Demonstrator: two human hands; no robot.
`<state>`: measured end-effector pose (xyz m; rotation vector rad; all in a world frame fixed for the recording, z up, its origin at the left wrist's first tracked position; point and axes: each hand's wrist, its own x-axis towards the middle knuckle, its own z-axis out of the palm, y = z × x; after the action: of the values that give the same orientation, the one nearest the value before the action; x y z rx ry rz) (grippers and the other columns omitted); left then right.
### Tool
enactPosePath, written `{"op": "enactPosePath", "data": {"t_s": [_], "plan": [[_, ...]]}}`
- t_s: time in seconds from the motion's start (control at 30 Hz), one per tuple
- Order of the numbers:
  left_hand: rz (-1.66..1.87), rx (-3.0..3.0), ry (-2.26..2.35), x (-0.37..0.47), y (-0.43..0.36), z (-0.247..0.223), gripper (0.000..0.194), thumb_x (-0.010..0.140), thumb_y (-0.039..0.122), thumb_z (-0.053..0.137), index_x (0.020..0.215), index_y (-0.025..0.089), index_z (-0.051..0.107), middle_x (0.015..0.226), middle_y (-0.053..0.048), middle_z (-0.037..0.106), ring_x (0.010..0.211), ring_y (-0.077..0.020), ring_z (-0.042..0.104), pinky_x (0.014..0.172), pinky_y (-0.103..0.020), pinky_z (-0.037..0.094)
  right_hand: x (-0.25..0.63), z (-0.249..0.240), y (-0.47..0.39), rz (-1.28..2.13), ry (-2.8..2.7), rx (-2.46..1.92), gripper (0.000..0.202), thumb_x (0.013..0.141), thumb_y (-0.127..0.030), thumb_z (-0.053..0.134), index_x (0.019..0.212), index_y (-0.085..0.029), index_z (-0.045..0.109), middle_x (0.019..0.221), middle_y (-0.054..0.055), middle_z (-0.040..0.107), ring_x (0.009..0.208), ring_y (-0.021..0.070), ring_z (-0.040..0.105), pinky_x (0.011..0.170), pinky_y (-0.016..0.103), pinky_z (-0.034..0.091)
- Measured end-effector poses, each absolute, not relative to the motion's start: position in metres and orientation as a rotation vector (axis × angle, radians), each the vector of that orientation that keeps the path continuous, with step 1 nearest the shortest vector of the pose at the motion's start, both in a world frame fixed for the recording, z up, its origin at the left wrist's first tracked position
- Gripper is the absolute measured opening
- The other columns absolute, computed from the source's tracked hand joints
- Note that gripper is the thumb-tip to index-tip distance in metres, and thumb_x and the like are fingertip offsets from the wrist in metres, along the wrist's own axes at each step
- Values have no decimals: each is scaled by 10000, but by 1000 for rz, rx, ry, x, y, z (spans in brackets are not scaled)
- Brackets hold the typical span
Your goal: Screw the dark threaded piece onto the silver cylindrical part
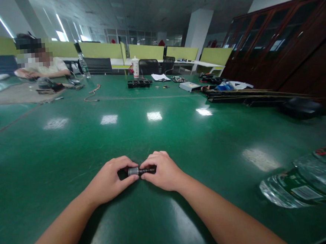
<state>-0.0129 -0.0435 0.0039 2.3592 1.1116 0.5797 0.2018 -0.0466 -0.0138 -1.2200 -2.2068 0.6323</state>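
Observation:
Low over the green table [103, 141], a small metal part with a grey cylinder [133, 171] and a thinner dark ribbed shaft [144, 171] lies level between my hands. My left hand [111, 177] pinches the grey cylinder at the left end, thumb below and fingers above. The thumb and fingertips of my right hand [162, 172] are closed around the dark shaft. Both sets of fingertips almost meet at the middle of the part. What exactly the part is, I cannot make out.
Large plastic water bottles [296, 187] lie at the right. Across the table are a black device [138, 83], a white bottle [135, 67], a grey metal box [190, 86], long dark bars [234, 96] and a cable [92, 93]. Another person [43, 65] sits at the far left.

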Motion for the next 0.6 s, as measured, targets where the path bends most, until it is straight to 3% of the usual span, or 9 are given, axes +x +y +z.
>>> {"op": "enactPosePath", "data": {"t_s": [0.6], "plan": [[610, 2389, 1107, -15, -39, 2, 186, 854, 341, 648, 972, 209, 704, 900, -36, 698, 824, -187, 632, 751, -281, 477, 207, -14, -42, 589, -2216, -1192, 127, 746, -236, 772, 871, -218, 758, 807, 9, 693, 801, 155, 577, 754, 287, 408]]}}
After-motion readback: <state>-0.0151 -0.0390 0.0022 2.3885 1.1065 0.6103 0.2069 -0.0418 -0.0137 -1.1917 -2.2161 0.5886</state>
